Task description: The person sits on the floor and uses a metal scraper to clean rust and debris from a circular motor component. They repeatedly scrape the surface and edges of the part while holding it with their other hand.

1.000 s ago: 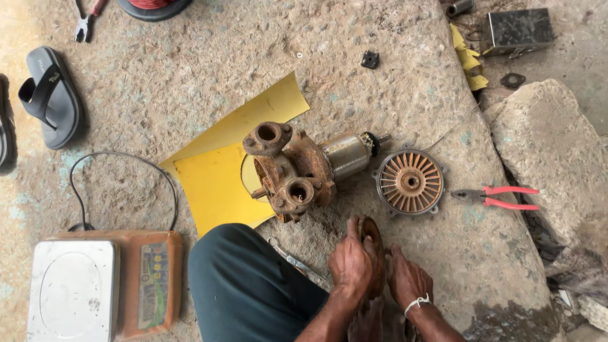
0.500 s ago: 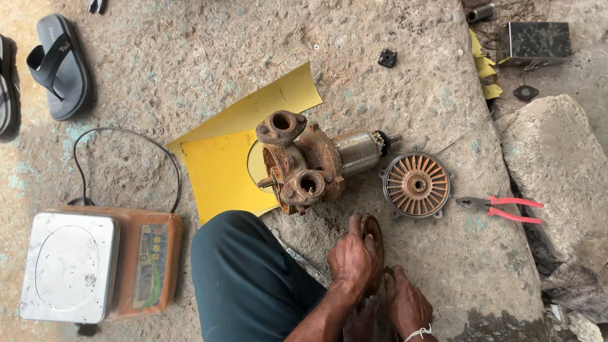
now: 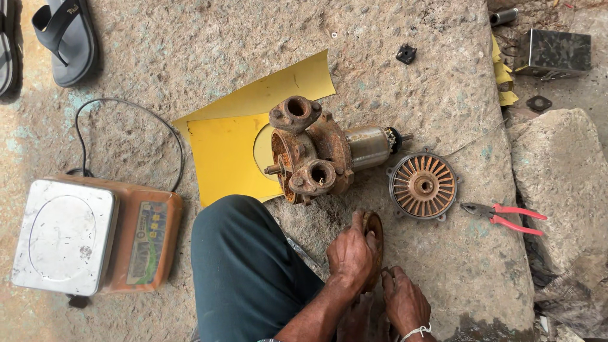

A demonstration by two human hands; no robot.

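Note:
My left hand (image 3: 351, 253) is closed over a rusty round disc-like part (image 3: 375, 227) that stands on edge on the stone floor. Just below and to the right, my right hand (image 3: 405, 299), with a white band at the wrist, lies with curled fingers by the disc's lower edge; what it holds is hidden. A rusty pump motor body (image 3: 313, 155) with two pipe ports and a metal shaft end lies just above my hands, partly on a yellow sheet (image 3: 228, 145). A rusty finned round cover (image 3: 423, 185) lies to its right.
Red-handled pliers (image 3: 503, 217) lie right of the cover, near a big stone block (image 3: 560, 177). An orange weighing scale with a steel pan (image 3: 88, 237) and its cable sit at left. My knee in dark trousers (image 3: 244, 266) is at bottom centre. A sandal (image 3: 66, 38) lies top left.
The view has shifted, so everything sits lower and further right in the picture. My left hand stays on the rusty disc and my right hand stays beside it.

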